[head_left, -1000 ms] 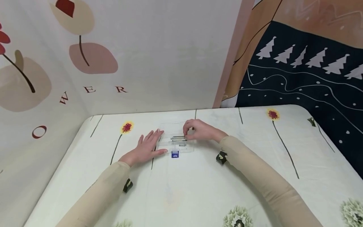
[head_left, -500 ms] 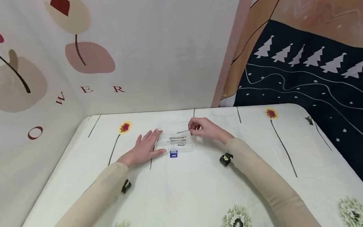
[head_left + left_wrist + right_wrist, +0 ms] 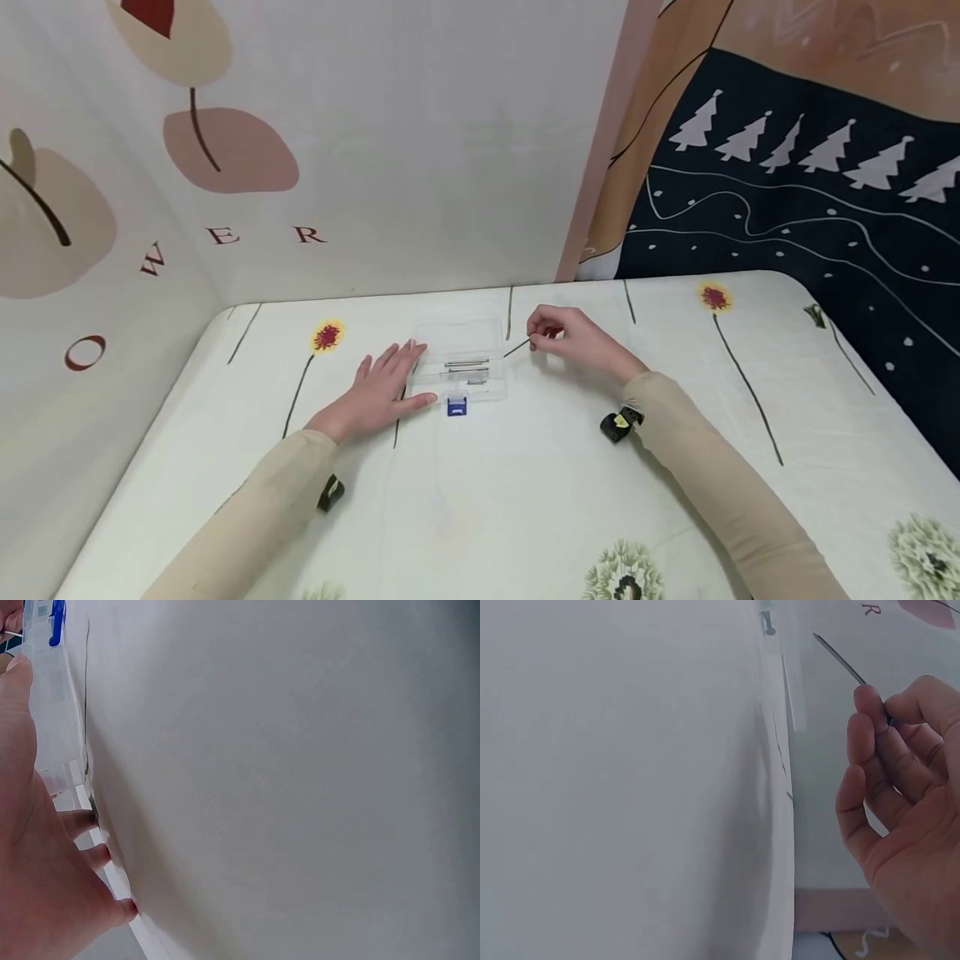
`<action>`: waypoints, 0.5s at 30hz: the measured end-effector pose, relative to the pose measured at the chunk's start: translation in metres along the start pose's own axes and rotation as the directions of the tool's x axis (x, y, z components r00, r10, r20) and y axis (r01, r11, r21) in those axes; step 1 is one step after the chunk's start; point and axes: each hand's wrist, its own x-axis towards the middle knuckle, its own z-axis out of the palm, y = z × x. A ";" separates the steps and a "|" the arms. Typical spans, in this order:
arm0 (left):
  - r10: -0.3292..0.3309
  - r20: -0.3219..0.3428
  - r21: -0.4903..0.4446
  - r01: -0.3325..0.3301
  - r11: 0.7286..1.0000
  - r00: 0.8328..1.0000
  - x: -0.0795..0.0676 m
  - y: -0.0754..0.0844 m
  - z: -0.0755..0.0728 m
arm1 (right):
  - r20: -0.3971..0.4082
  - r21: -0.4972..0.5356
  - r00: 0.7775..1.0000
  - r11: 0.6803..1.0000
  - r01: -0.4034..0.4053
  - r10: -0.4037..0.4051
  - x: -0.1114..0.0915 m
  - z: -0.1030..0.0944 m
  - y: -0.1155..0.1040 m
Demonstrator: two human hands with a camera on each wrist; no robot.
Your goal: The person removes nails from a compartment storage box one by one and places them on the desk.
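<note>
A clear plastic box (image 3: 495, 390) with a blue latch (image 3: 457, 407) lies on the table, its clear lid (image 3: 459, 335) swung back. Several long nails (image 3: 467, 363) and a few shorter pieces lie in its compartments. My left hand (image 3: 377, 397) rests at the left side of the box, fingers straight and spread, thumb by the near corner. To the right of the box, my right hand (image 3: 576, 340) pinches a nail (image 3: 840, 658) between thumb and fingertips. The nail's pointed end sticks out towards the box; its head is hidden in the fingers.
A white flowered cloth (image 3: 510, 500) covers the table. Printed hangings, one pale (image 3: 420, 167) and one dark with white trees (image 3: 780, 217), stand behind it. Each wrist carries a small black camera; one (image 3: 617, 425) sits below the right sleeve.
My right hand was down in the box a second ago. It has come out with a nail and moved right, clear of the box. The left hand stays in place.
</note>
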 end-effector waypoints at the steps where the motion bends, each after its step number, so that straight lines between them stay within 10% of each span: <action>1: 0.000 -0.001 -0.002 0.000 1.000 1.000 0.000 0.000 0.000 | -0.007 0.006 1.000 1.000 -0.013 0.013 -0.002 -0.002 0.001; 15: -0.008 0.003 -0.009 0.008 1.000 1.000 0.001 0.000 0.000 | -0.086 -0.015 0.988 0.991 -0.133 0.131 -0.029 -0.031 0.016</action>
